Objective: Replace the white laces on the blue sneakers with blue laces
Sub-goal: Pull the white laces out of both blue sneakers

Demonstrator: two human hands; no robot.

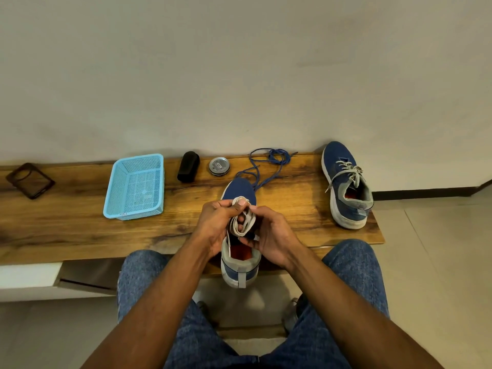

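The near sneaker (pixel 241 230) is lying on the bench (pixel 80 230) edge directly under both hands, heel toward the person and toe pointing away toward the wall, so the white lace (pixel 243 218) is coming out along that line. The left hand (pixel 217 225) is pinching the lace and the right hand (pixel 269 237) is grasping its loops, both equally near. Two sneakers are showing, the second sneaker (pixel 346 185) sitting well right of the near one, and one bundle of blue laces (pixel 277 158) is waiting just beyond its toe.
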